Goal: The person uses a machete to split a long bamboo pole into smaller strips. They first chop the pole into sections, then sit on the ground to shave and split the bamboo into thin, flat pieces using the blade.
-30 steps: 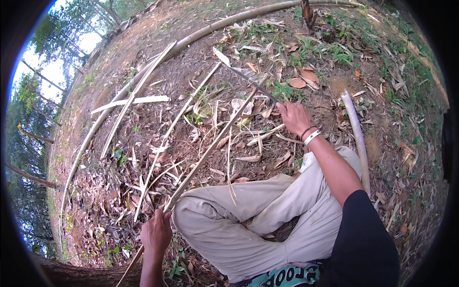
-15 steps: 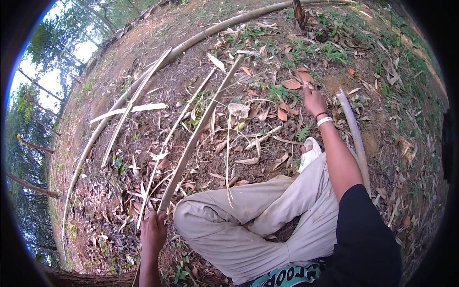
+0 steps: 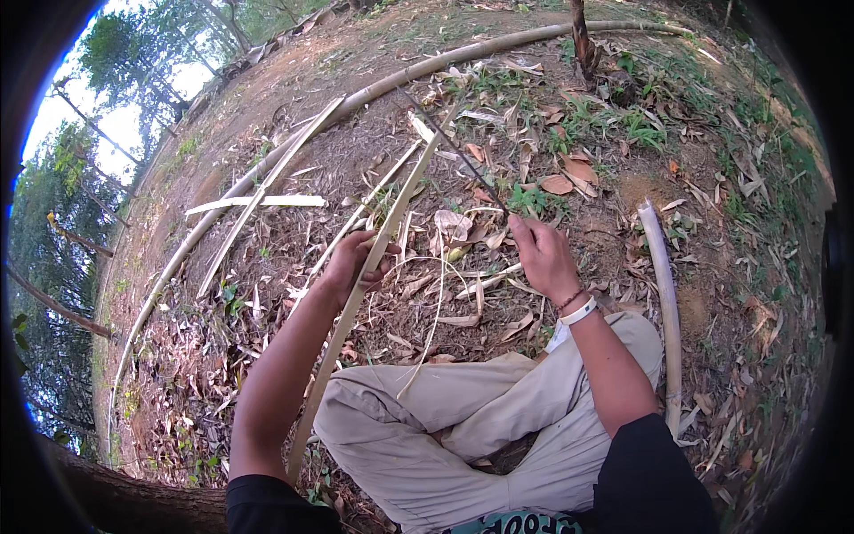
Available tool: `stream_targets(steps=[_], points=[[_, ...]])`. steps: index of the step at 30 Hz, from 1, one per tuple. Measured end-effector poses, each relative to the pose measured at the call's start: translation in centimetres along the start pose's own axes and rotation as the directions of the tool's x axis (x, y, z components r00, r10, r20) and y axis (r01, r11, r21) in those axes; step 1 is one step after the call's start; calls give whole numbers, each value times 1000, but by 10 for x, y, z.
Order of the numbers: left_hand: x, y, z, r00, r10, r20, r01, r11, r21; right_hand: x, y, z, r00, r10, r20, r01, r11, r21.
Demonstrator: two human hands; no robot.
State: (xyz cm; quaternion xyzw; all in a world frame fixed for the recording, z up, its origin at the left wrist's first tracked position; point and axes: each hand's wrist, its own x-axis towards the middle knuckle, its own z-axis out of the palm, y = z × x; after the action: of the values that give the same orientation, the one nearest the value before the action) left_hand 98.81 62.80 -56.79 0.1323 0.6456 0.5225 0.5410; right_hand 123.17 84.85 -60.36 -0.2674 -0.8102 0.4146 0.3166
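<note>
My left hand [image 3: 350,267] is closed round a long, flat bamboo strip [image 3: 402,199] about midway along it. The strip slants from beside my left arm up toward the far middle. My right hand [image 3: 544,260] grips a long, thin, dark blade, seemingly a knife [image 3: 455,149]; its handle is hidden in my fist. The blade points to the far left, and its outer part passes close to the strip's far end; whether they touch I cannot tell. A narrower bamboo strip [image 3: 366,203] lies on the ground just left of the held one.
A long bamboo pole [image 3: 427,67] curves across the far ground and down the left. Two pale strips [image 3: 267,201] cross near it. A shorter pole [image 3: 661,294] lies on the right. Dry leaves, shavings, a thin stump [image 3: 583,40] and my crossed legs [image 3: 534,409] surround the work.
My left hand has moved up from the strip's near end to its middle, and the strip has turned paler side up. My right hand has come left and nearer, swinging the blade toward the strip.
</note>
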Motion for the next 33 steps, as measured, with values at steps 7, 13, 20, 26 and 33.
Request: stream_targets(steps=[7, 13, 20, 26, 33], points=[[27, -66, 21, 977, -214, 8, 210, 962, 173, 4, 29, 4, 975, 194, 107, -192, 981, -25], [-43, -91, 25, 927, -340, -158, 372, 882, 288, 13, 36, 4, 919, 367, 146, -384, 916, 117], [-122, -127, 127, 810, 573, -124, 39, 159, 987, 15, 31, -5, 945, 302, 124, -313, 947, 79], [-222, -163, 175, 839, 394, -375, 273, 291, 917, 18, 48, -2, 944, 309, 118, -327, 928, 181], [-239, -196, 185, 887, 134, -443, 377, 344, 860, 19, 33, -19, 893, 430, 134, -434, 743, 509]])
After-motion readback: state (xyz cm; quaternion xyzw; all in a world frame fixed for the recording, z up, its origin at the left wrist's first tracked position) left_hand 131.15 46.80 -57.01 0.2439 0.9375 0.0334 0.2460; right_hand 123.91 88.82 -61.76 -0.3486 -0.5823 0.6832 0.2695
